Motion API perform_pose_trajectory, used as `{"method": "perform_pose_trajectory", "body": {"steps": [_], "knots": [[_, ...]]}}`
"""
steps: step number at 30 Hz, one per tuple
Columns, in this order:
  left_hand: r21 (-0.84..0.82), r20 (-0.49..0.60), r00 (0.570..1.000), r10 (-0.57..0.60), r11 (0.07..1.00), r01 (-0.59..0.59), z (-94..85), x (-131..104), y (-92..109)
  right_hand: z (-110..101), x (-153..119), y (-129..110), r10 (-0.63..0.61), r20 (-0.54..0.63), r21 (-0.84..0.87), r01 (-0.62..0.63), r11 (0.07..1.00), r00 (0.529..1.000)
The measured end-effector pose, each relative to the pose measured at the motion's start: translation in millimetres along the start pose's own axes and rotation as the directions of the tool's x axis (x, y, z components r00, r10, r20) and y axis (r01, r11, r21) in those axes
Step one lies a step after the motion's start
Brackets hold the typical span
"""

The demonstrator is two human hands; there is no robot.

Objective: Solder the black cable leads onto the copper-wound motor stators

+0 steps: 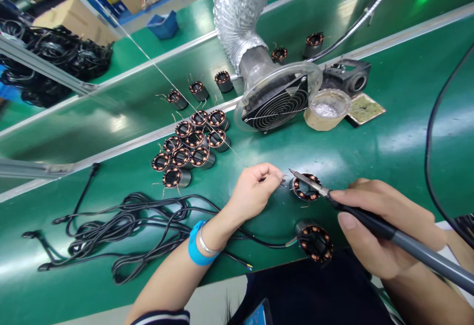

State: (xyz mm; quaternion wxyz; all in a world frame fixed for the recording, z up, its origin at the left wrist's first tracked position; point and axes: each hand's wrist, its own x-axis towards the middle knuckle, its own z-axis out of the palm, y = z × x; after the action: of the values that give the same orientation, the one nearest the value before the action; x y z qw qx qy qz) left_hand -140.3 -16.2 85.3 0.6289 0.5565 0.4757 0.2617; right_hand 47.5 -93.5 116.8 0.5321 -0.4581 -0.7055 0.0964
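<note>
My right hand (388, 221) grips a soldering iron (355, 214) like a pen, its tip just above the far left rim of a motor stator (305, 194) with copper windings. Closed in a pinch, my left hand (257, 186) is left of that stator. A thin solder wire (192, 106) slants down from the upper left to this hand, and short wire ends show at its fingertips. Nearer my body lies a second stator (315, 242), joined to a black cable (272, 243).
Several stators (195, 140) stand grouped at the back left. Coiled black cables (137, 221) cover the left bench. A fume extractor fan (277, 105) with a foil duct (240, 14) stands behind, beside a round pot (326, 112), a sponge tray (365, 109) and an iron holder (348, 75).
</note>
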Motion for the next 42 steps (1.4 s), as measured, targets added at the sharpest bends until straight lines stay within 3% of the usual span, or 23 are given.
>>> {"method": "perform_pose_trajectory", "body": {"steps": [35, 39, 42], "knots": [[-0.018, 0.002, 1.0, -0.001, 1.0, 0.001, -0.2, 0.8, -0.4, 0.6, -0.6, 0.0, 0.016, -0.009, 0.014, -0.016, 1.0, 1.0], [-0.028, 0.097, 0.995, -0.034, 0.999, 0.037, -2.9, -3.8, 3.3, 4.5, -4.9, 7.7, 0.068, -0.073, 0.016, -0.067, 0.998, 0.995], [-0.024, 0.235, 0.971, -0.029, 0.999, 0.036, -6.2, -7.8, 6.2, 11.3, 1.5, 14.2, 0.096, 0.011, -0.036, -0.095, 0.995, 0.995]]}}
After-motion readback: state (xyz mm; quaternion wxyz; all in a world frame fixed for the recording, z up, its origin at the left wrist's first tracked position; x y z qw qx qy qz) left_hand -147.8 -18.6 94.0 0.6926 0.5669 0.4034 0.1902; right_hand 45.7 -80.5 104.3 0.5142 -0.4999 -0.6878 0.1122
